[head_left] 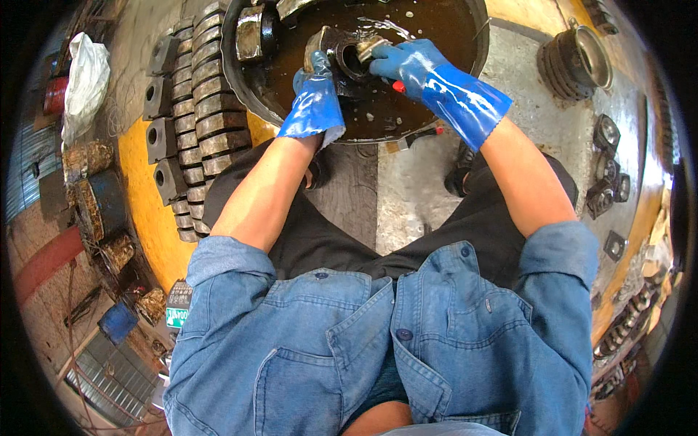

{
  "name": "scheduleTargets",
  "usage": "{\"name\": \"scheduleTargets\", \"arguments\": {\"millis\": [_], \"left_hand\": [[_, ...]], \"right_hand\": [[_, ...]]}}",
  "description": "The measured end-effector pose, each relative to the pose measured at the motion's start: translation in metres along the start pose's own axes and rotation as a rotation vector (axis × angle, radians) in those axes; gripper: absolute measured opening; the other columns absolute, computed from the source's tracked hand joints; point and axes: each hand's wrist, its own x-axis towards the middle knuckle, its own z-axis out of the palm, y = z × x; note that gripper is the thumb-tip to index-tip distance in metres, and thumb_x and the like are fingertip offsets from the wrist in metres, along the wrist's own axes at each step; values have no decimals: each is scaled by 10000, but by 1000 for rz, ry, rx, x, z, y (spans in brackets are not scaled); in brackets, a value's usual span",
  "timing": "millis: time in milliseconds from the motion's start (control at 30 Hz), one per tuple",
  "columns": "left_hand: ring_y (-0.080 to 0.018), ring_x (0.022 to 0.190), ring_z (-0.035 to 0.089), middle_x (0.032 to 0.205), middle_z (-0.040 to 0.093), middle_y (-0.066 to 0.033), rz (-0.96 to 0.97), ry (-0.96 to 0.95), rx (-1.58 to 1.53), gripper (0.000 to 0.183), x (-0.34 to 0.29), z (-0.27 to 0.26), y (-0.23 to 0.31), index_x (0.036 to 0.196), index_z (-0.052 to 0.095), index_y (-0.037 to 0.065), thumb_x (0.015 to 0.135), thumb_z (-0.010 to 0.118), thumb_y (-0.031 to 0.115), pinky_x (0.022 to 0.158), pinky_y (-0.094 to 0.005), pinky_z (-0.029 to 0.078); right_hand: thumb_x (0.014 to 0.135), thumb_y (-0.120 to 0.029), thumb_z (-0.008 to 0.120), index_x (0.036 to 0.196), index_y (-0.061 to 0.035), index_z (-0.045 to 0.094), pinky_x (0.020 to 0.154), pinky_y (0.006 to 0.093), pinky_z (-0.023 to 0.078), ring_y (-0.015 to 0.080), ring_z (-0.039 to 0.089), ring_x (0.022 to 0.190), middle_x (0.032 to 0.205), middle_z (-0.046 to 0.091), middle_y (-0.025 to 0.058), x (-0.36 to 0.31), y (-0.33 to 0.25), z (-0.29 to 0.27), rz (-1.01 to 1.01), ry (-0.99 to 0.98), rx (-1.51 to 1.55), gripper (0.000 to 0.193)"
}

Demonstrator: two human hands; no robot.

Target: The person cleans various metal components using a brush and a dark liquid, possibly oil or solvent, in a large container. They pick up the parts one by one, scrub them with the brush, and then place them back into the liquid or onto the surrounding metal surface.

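Observation:
Both my hands wear blue rubber gloves and are over a dark round basin (483, 43) of brown, oily liquid. My left hand (314, 83) is closed on the near left side of a dark, wet metal block (329, 42) with a round bore. My right hand (407, 64) grips a brush (373, 47), whose pale bristle end is at the right edge of the bore. A red tip shows below the right fingers and seems to be the end of the brush handle. Another metal block (251, 42) sits in the basin at the far left.
Rows of stacked metal blocks (220, 102) stand left of the basin, beside square blocks with holes (160, 139). Farther left lies a white sack (86, 83). At the right are a stack of metal rings (574, 64) and several small metal parts (606, 134) on the floor.

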Motion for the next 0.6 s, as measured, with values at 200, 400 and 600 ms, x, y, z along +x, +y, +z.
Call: {"name": "scheduleTargets", "arguments": {"millis": [200,400,600], "left_hand": [[-343,1284,588,1421,630,-176,-7,8,1,717,-1,-2,-1,1483,509,-9,1112,287,564,1068,-410,446],[-345,1294,582,1430,625,-177,-22,5,2,724,-5,-8,-2,1488,507,-8,1113,277,567,1076,-411,439],[-347,1305,576,1440,620,-177,-36,1,-3,730,-7,-8,-1,1492,504,-7,1114,267,570,1085,-412,432]], "right_hand": [[776,-59,760,1220,-187,688,865,444,594,305,720,1049,1294,653,87,-3,-8,4,-195,183,28,468],[805,-65,770,1234,-198,703,902,437,597,306,719,1090,1353,654,85,6,-10,0,22,65,9,454],[812,5,750,1245,-187,705,924,417,597,321,714,1093,1275,714,69,8,4,-1,71,124,304,475]]}}
